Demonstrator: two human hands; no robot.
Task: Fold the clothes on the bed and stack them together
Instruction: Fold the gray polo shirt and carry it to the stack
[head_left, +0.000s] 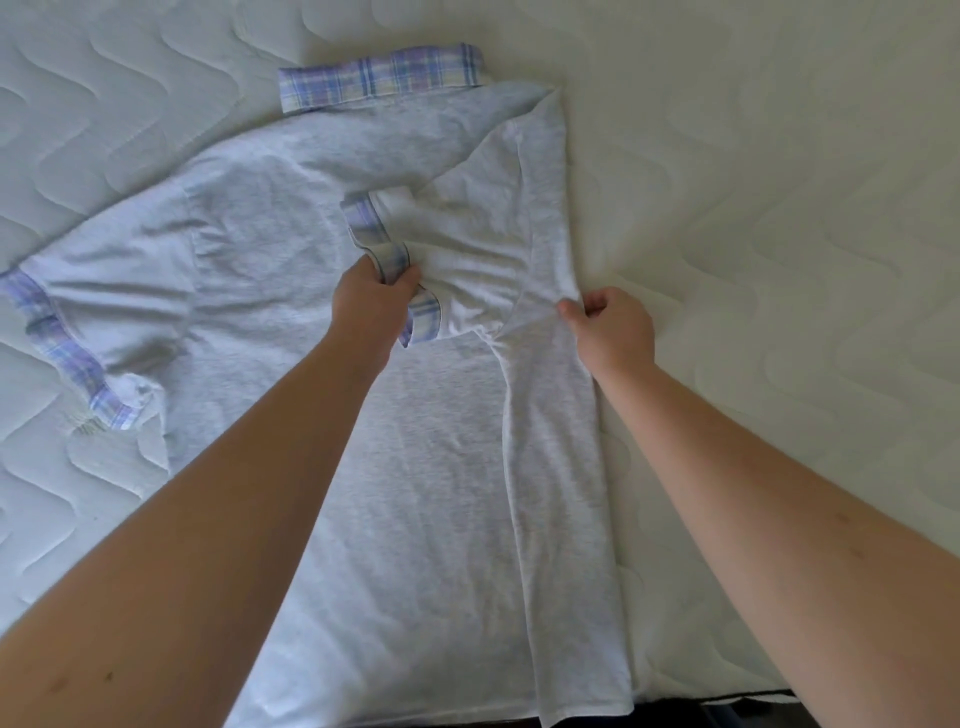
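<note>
Grey plaid-trimmed shirt lies flat, right side folded inward.

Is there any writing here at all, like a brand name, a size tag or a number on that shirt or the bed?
None can be read.
The grey shirt shows only plain fabric; its collar and sleeve cuffs carry a plaid pattern, no letters.
No size tag or label shows at the collar.
The mattress has wavy quilting stitches only, no brand mark.
The left hand and right hand cover small patches of cloth; anything beneath them is hidden.

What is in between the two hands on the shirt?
In the head view, the folded-in sleeve of the grey shirt lies between the left hand and right hand.
</note>
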